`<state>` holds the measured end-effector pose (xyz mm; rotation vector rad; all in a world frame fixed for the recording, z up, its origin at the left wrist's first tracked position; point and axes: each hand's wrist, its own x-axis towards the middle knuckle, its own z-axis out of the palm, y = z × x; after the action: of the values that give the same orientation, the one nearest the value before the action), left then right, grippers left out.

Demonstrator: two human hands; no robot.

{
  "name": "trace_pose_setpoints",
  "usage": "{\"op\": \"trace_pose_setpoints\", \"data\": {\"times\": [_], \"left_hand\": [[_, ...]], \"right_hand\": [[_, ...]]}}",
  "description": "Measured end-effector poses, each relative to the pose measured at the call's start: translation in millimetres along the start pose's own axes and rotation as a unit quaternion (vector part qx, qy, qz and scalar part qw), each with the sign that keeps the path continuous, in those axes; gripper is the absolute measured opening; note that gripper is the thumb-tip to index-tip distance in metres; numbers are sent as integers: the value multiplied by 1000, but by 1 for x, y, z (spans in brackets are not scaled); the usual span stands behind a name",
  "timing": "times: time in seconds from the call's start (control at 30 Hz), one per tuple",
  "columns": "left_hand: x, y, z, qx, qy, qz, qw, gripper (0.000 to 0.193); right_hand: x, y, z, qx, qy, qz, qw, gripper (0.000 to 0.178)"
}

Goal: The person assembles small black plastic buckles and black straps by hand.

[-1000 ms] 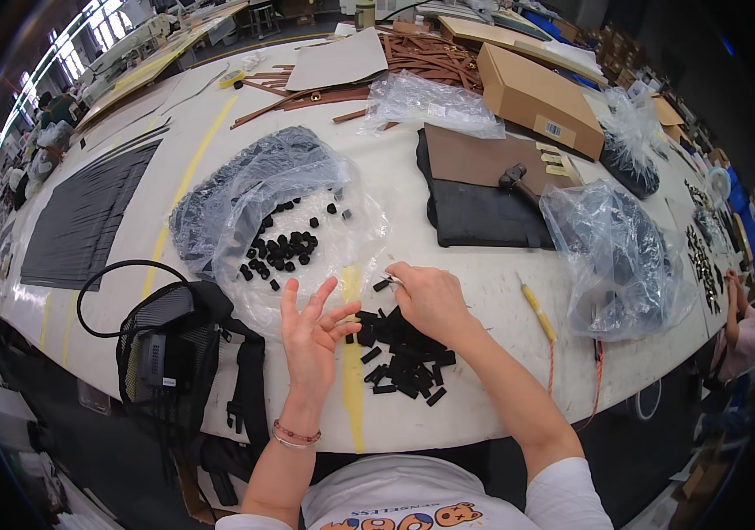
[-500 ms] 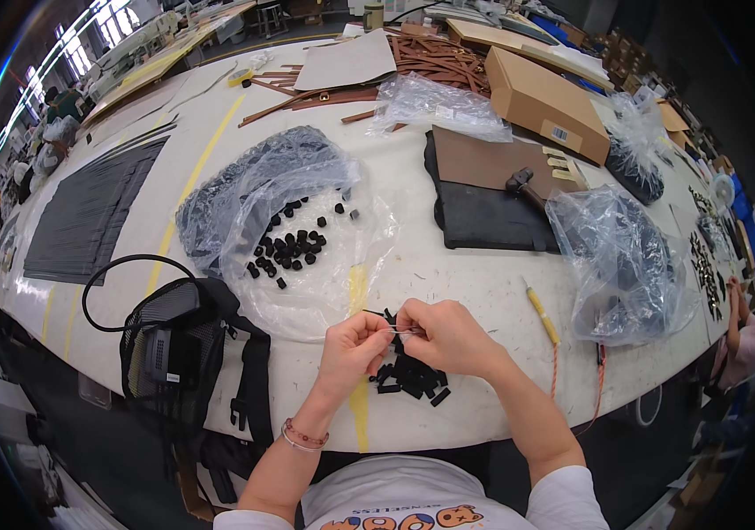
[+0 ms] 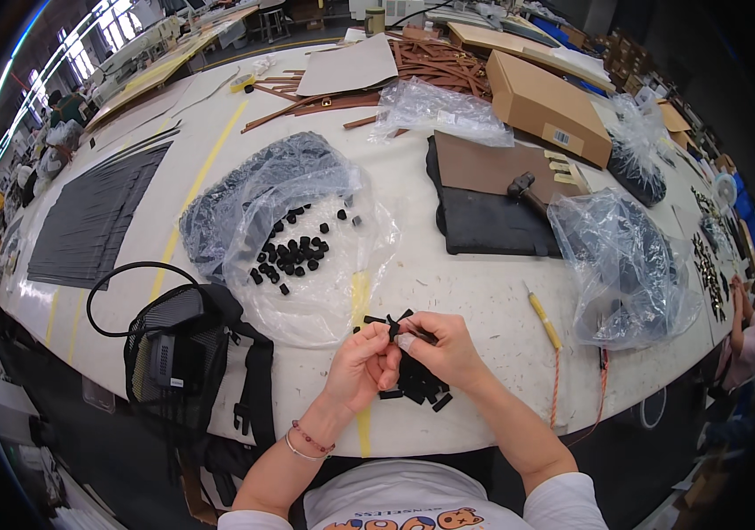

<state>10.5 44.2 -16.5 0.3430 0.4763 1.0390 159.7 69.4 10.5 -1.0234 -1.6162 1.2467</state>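
Just over the heap of black tubular pieces (image 3: 417,382), the fingers of the left hand (image 3: 358,364) and right hand (image 3: 446,350) pinch a small black piece (image 3: 393,328), apparently steadying it from both sides, while stubby black knobs (image 3: 288,257) lie beyond the heap, to its left, seemingly kept separate.

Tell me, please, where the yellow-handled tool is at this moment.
In the head view, the yellow-handled tool lies on the table at right of centre, between the right hand and a clear plastic bag.

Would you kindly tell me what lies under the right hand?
Small black pieces on the white table show beside the right hand; what it directly covers cannot be seen.
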Motion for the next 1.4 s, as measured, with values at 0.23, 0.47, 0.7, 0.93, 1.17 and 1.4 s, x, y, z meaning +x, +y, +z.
{"op": "trace_pose_setpoints", "data": {"times": [0.23, 0.47, 0.7, 0.93, 1.17, 1.4], "left_hand": [[-2, 0, 2, 23, 12, 1, 1000, 12], [-6, -14, 14, 395, 153, 224, 878, 6], [-9, -19, 11, 547, 139, 379, 733, 4], [-12, -19, 17, 410, 138, 315, 845, 5], [-9, -1, 13, 178, 67, 131, 973, 8], [-9, 1, 16, 216, 54, 108, 969, 8]], "right_hand": [[1, -2, -3, 1, -23, 4, 1000, 10], [-3, -5, 3, -105, 31, -67, 992, 5], [-6, -10, 5, -170, 30, -79, 982, 6], [-9, -8, 7, -183, 58, -126, 973, 7], [-7, 0, 6, -251, 64, -227, 939, 11], [-8, 0, 7, -255, 89, -269, 924, 16]]}}
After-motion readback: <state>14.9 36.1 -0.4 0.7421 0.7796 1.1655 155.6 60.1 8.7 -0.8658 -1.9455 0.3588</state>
